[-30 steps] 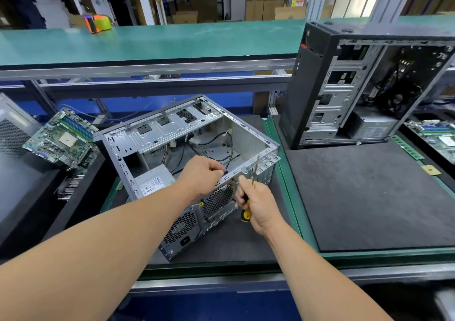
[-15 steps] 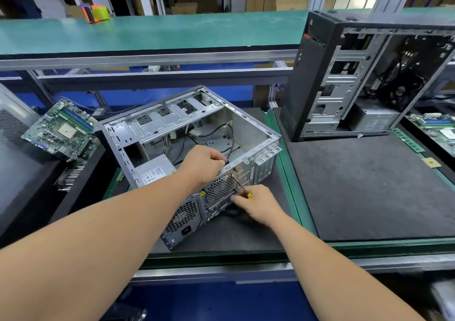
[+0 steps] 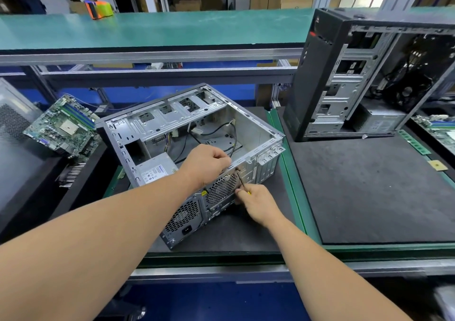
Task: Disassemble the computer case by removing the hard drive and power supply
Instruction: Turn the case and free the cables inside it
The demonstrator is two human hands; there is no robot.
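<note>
An open grey computer case (image 3: 256, 133) lies on its side on a black mat, its rear panel toward me. The power supply (image 3: 157, 169) with a white label sits in the near-left corner, black cables behind it. My left hand (image 3: 206, 160) grips the case's upper rear edge. My right hand (image 3: 256, 203) holds a yellow-handled screwdriver (image 3: 242, 181), its tip against the rear panel just under that edge, beside the round fan grille. I see no hard drive in the case.
A second black tower case (image 3: 327, 79) stands upright at the right on a black mat (image 3: 369, 187). A loose motherboard (image 3: 61, 126) lies at the left, another at the far right. A green shelf (image 3: 152, 30) runs above, with an orange-and-green object on it.
My right hand dropped from holding the screwdriver upright to angling its tip up against the rear panel. The left hand kept its grip on the case edge.
</note>
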